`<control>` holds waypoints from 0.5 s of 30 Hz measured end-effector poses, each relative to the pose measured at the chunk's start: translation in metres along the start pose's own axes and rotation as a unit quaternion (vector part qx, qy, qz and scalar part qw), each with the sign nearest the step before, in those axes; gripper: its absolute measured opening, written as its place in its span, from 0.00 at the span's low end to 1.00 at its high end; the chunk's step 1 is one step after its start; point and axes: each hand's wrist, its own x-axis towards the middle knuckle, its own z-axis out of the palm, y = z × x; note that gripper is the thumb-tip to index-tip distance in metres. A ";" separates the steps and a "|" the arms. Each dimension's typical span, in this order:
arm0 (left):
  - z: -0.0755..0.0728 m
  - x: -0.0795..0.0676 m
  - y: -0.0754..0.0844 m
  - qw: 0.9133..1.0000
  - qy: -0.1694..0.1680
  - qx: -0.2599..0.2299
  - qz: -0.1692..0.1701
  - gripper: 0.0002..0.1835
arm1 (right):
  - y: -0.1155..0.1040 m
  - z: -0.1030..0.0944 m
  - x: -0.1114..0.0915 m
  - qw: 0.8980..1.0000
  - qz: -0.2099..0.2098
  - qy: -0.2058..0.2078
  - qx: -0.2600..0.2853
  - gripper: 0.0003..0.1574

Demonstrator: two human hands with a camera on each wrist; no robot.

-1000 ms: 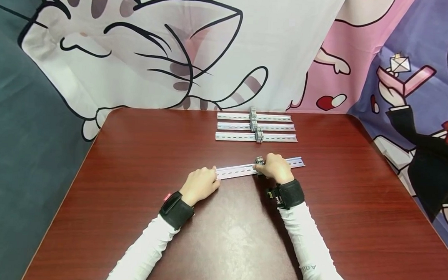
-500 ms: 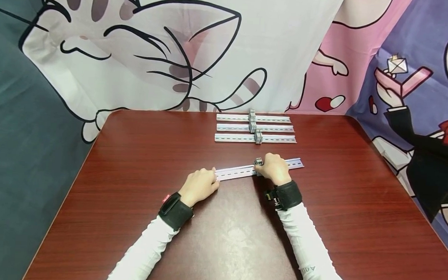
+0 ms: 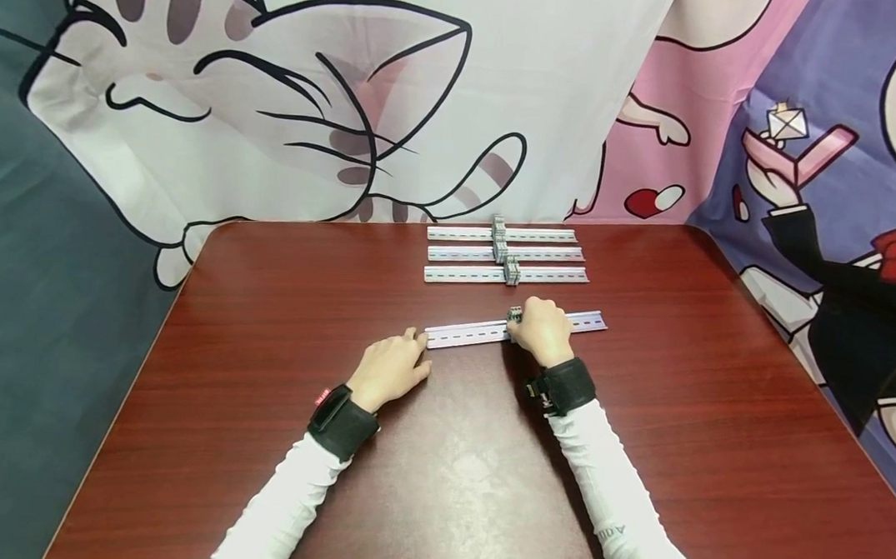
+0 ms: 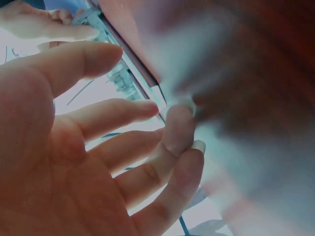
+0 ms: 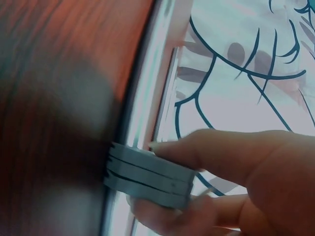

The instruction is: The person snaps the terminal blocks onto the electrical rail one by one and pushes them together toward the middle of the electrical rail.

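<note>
A slotted metal DIN rail (image 3: 464, 334) lies slightly slanted on the table, its right end farther back. My right hand (image 3: 543, 329) pinches a small stack of grey terminal blocks (image 5: 150, 177) on the rail, thumb on one side and fingers on the other in the right wrist view. At the rail's left end, my left hand (image 3: 390, 369) has loosely spread fingers, its thumb apart from the rail. In the left wrist view the left hand (image 4: 93, 132) holds nothing; whether a fingertip touches the rail end, I cannot tell.
Behind, three similar rails lie parallel near the table's back edge: a front rail (image 3: 463, 274), a middle rail (image 3: 460, 253) and a back rail (image 3: 457, 233). Each carries grey blocks near its middle. A printed curtain (image 3: 569, 85) hangs behind the brown table (image 3: 682, 431).
My left hand has let go of the rail's left end, thumb and fingers parting, and drawn slightly left. My right hand still pinches the terminal blocks. The head view has shifted a little.
</note>
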 end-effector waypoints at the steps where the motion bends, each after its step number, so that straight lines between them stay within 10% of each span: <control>1: -0.001 0.000 -0.001 1.000 -0.004 0.001 -0.003 0.26 | 0.000 0.001 0.001 1.000 0.000 0.005 0.000 0.16; 15: -0.012 -0.006 -0.002 0.998 0.054 0.002 -0.015 0.16 | 0.000 0.007 0.027 0.999 0.008 0.026 0.019 0.15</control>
